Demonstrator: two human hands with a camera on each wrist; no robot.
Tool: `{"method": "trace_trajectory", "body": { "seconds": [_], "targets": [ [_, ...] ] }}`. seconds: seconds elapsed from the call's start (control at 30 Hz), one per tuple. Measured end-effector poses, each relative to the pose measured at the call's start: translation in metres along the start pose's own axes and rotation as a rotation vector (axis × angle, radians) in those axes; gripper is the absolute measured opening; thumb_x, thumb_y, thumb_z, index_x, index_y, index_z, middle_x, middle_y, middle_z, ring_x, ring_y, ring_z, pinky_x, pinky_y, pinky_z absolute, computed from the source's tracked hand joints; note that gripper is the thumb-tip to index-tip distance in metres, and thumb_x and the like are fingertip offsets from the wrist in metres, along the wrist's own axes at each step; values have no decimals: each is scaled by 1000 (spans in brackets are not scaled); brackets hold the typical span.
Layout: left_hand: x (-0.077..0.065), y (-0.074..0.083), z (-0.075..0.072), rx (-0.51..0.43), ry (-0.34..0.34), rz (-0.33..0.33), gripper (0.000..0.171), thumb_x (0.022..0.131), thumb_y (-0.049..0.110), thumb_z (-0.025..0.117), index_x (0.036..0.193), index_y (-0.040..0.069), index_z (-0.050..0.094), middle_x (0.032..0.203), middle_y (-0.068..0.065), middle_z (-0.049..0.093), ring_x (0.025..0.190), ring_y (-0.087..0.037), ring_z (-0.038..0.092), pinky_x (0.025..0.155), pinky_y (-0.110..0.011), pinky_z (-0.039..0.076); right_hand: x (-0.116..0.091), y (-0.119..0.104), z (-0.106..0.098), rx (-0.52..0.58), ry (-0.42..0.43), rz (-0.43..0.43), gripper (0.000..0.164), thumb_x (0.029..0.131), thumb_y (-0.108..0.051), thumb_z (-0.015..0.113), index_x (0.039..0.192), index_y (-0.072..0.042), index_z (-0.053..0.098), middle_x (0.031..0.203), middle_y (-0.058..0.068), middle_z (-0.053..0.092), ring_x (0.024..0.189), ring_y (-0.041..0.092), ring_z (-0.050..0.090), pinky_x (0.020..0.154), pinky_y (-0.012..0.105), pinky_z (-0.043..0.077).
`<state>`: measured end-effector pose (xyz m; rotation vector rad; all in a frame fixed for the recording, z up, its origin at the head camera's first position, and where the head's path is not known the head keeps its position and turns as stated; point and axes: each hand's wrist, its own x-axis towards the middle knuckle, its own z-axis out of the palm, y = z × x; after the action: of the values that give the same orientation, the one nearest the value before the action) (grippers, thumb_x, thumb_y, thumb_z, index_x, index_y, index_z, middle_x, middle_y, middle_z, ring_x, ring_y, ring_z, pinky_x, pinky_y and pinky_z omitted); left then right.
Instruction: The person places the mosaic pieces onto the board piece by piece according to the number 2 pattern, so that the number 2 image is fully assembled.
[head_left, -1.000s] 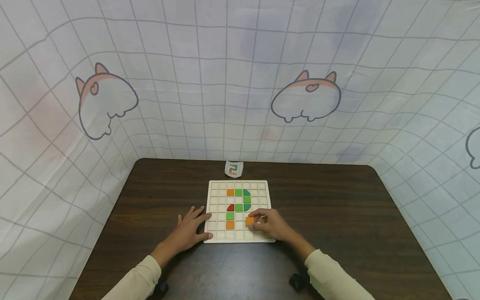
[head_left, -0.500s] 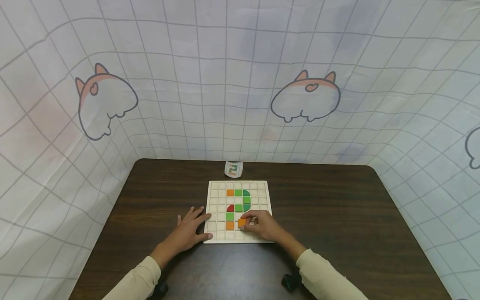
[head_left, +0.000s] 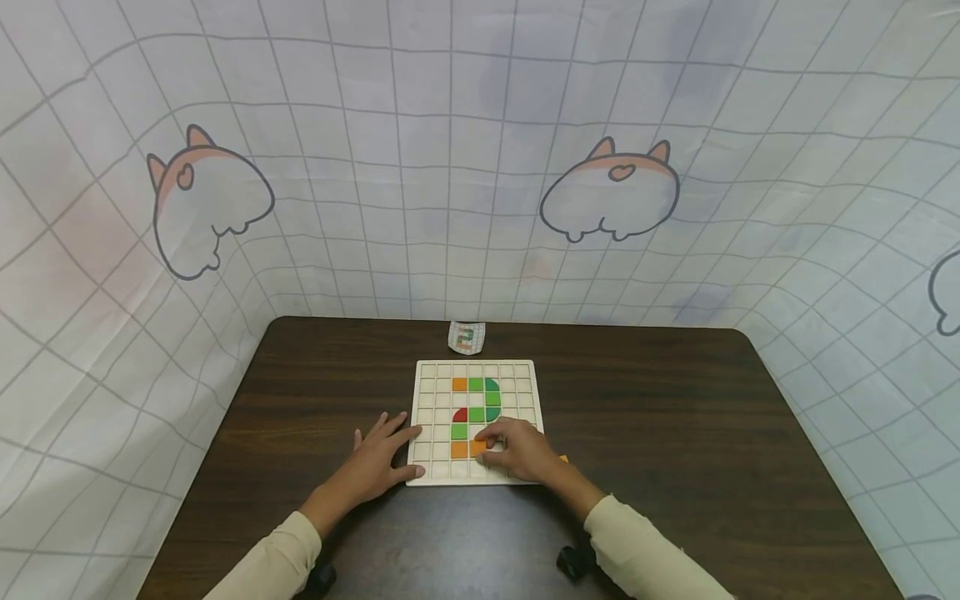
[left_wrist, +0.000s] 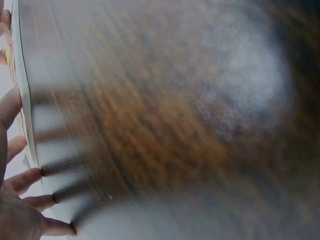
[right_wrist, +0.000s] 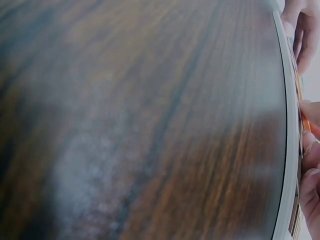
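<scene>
A cream grid board [head_left: 517, 387] lies on the table with orange, green and red tiles in its cells. My right hand [head_left: 522, 452] pinches an orange square tile [head_left: 477, 449] between thumb and forefinger, just right of another orange tile [head_left: 459, 450] in a lower row. Whether the pinched tile is fully seated cannot be told. Fingers spread, my left hand [head_left: 371, 464] touches the board's left edge. The left wrist view shows these fingers [left_wrist: 31, 179] at the rim; the right wrist view shows the pinching fingers [right_wrist: 310, 142] only partly.
Beyond the board lies a small paper card [head_left: 467, 338] with a coloured pattern. A sliver of something orange [head_left: 563, 458] shows behind my right wrist. The dark wooden table [head_left: 645, 400] ends at a white checked cloth [head_left: 480, 167] on its far and side edges.
My right hand has moved left with the orange tile, from a cell's distance away to beside the other orange tile, and lowered it. My left hand stays in place.
</scene>
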<state>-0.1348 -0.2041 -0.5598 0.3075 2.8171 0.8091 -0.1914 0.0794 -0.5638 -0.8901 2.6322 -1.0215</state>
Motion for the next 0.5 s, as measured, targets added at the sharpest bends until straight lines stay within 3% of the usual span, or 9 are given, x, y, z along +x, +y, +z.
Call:
{"method": "trace_trajectory", "body": {
  "seconds": [0.23,0.5],
  "targets": [
    [0,-1,0,0,-4,-6,69,87,43,77,147,17,53,161,-16,35,152,-46,20,108,-82,10,1,0,0,-10,8,-11,32,81,-23,85,110,-13,76,85,-6,65,78,9,58,72,24,47],
    [0,-1,0,3,-5,-3,69,87,43,77,147,17,53,161,-16,35,151,-47,20,107,-82,10,-1,2,-3,70,13,-58,26,83,-18,83,105,-8,75,87,-1,68,79,17,62,71,23,48]
  ]
}}
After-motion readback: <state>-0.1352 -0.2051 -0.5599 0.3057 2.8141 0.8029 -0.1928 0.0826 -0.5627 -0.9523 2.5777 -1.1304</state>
